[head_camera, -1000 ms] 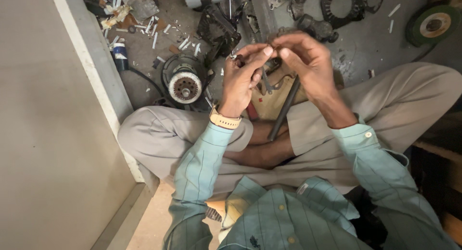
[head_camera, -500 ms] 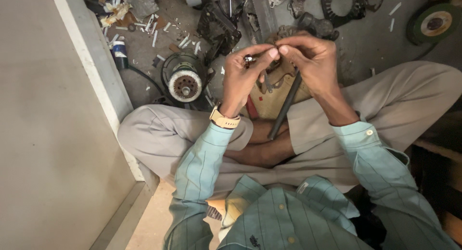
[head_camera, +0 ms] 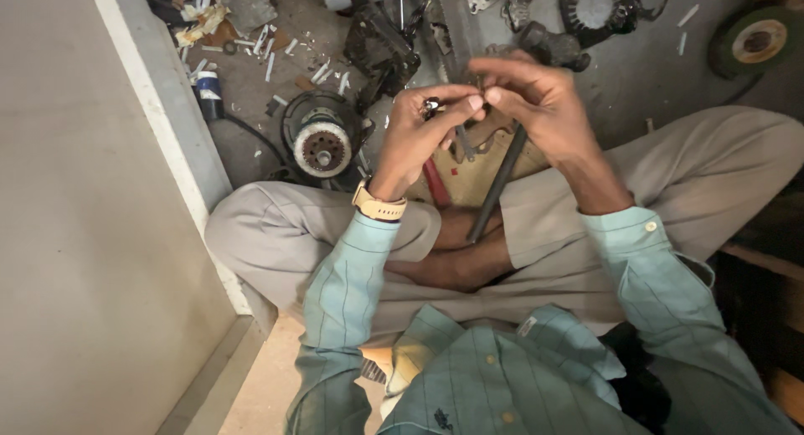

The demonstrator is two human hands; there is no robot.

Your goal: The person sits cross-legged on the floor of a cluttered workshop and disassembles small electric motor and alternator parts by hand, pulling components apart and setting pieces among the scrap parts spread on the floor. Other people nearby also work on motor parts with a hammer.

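- left: a pale wall [head_camera: 92,234] with a white edge runs from near to far and shuts that side off.
- far left: a round motor part [head_camera: 322,144], a small can [head_camera: 208,93] and scattered white bits [head_camera: 276,54] crowd the floor by the wall.
- far middle: dark metal parts [head_camera: 381,46] lie just beyond the left hand [head_camera: 419,133] and right hand [head_camera: 540,108].
- far right: bare grey floor [head_camera: 662,75] leaves a passage between a black ring part [head_camera: 595,8] and a green disc [head_camera: 754,40].
- near: folded legs [head_camera: 670,175] and a dark rod [head_camera: 496,188] block the way below the hands.
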